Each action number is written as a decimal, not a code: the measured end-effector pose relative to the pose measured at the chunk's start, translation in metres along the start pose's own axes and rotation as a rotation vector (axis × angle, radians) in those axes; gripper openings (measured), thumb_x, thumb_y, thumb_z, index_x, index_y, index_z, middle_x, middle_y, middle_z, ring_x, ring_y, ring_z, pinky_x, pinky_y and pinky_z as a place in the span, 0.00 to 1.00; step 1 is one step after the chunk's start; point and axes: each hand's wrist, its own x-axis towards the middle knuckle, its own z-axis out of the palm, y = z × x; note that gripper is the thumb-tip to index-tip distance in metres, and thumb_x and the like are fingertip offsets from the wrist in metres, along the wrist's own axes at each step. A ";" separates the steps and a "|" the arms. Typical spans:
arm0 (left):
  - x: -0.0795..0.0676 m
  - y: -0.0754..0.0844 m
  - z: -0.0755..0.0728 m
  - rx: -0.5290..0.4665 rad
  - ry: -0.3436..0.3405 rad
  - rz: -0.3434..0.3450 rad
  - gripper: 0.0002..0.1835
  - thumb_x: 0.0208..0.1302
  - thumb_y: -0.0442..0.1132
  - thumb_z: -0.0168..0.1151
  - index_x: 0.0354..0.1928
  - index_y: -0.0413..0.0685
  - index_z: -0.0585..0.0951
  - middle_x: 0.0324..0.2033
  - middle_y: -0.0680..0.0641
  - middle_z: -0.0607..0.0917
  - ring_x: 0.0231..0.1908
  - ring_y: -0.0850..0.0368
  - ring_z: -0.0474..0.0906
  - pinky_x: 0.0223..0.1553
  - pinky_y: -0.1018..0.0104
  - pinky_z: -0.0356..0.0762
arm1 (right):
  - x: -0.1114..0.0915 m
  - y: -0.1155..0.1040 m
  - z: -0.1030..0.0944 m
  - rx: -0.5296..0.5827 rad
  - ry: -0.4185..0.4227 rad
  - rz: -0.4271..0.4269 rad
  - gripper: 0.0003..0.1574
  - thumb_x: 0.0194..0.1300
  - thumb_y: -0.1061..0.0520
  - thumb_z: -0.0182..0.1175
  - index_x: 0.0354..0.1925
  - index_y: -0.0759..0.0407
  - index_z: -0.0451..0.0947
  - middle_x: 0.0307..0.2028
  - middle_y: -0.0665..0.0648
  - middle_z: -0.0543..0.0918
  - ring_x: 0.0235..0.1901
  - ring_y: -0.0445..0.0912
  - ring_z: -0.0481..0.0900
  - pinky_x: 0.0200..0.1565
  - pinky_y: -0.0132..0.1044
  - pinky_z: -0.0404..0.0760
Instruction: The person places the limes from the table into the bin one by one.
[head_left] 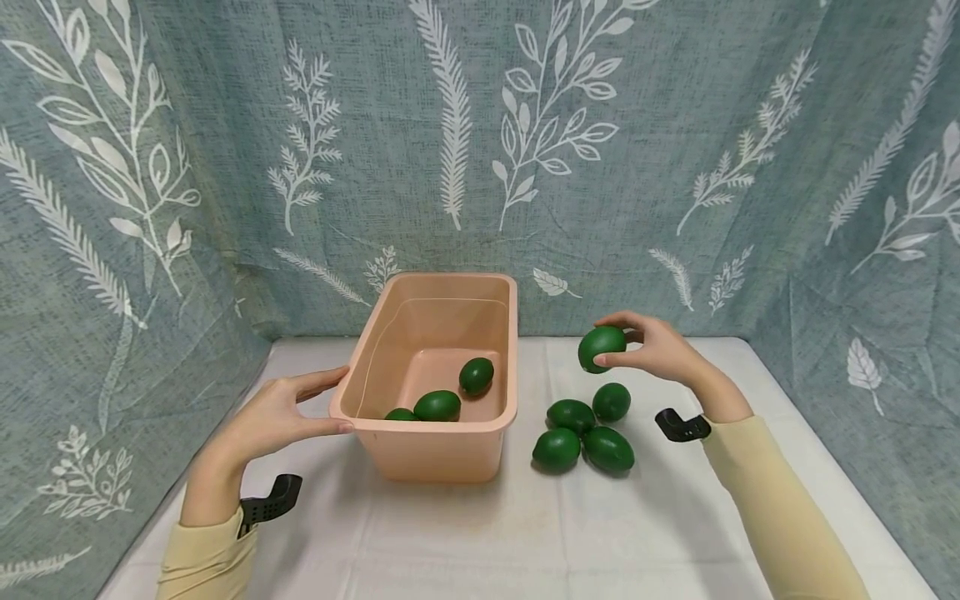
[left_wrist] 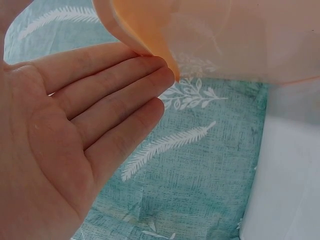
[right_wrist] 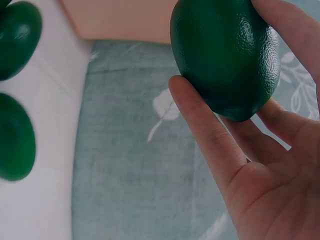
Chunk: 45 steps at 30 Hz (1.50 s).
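Note:
My right hand [head_left: 660, 350] holds a green lime [head_left: 602, 348] up above the back right of the table, pinched between thumb and fingers. In the right wrist view this lime [right_wrist: 225, 55] shows a dimpled, shiny skin and a blunt tip. At the left, my left hand [head_left: 273, 417] touches the near left corner of a peach-coloured plastic tub [head_left: 435, 454] with its fingers [left_wrist: 125, 100] straight and the thumb on the front rim. Inside the tub lie a lime [head_left: 476, 377] and a second lime [head_left: 437, 406]; a third lime [head_left: 401, 414] is partly hidden by the front wall.
Several loose limes [head_left: 609, 450] sit in a cluster on the white tablecloth [head_left: 450, 542], right of the tub. Teal curtain fabric [head_left: 480, 150] with white leaf prints rises behind and at both sides. Each wrist wears a black camera mount [head_left: 682, 426].

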 end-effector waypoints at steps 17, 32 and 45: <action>0.000 0.003 -0.001 0.004 -0.006 -0.010 0.41 0.52 0.54 0.71 0.67 0.48 0.70 0.63 0.45 0.74 0.65 0.39 0.66 0.60 0.40 0.69 | 0.040 -0.047 0.000 -0.004 -0.056 -0.070 0.39 0.51 0.37 0.70 0.60 0.46 0.72 0.55 0.53 0.76 0.54 0.52 0.78 0.48 0.46 0.80; 0.001 0.002 -0.001 0.004 -0.001 -0.001 0.40 0.52 0.53 0.71 0.67 0.49 0.70 0.63 0.45 0.74 0.64 0.39 0.66 0.59 0.41 0.69 | 0.065 -0.091 0.012 0.015 -0.076 -0.115 0.35 0.52 0.39 0.70 0.57 0.44 0.74 0.51 0.50 0.78 0.49 0.48 0.79 0.46 0.43 0.80; 0.000 -0.001 -0.002 0.009 -0.008 -0.035 0.43 0.51 0.56 0.71 0.67 0.49 0.69 0.64 0.47 0.72 0.65 0.40 0.65 0.59 0.41 0.69 | 0.092 -0.114 0.035 0.081 -0.154 -0.167 0.33 0.55 0.41 0.68 0.58 0.46 0.74 0.50 0.50 0.79 0.41 0.46 0.82 0.45 0.43 0.81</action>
